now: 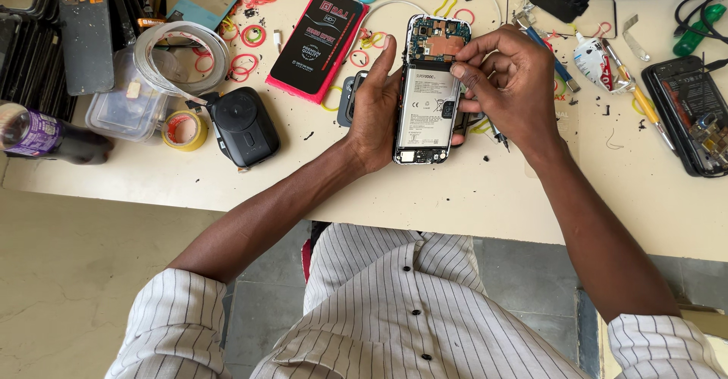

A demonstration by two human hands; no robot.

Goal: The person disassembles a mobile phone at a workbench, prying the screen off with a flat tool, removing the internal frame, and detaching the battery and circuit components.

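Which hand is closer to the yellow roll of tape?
Left. The left hand holds the opened phone, on the yellow tape roll's side; the right hand is beyond the phone.

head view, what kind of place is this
Most likely a phone repair bench. The left hand holds an opened phone with its battery bare, the right hand works at its top, and another opened phone and loose screens lie around.

White shirt (394, 303) with thin dark vertical stripes is worn; front closed by row of small dark buttons (416, 312). Sleeves rolled above elbows, cuffs bunched at left sleeve (176, 326) and right sleeve (660, 345). Forearms bare. No rings or watch seen on left hand (374, 117) or right hand (512, 83).
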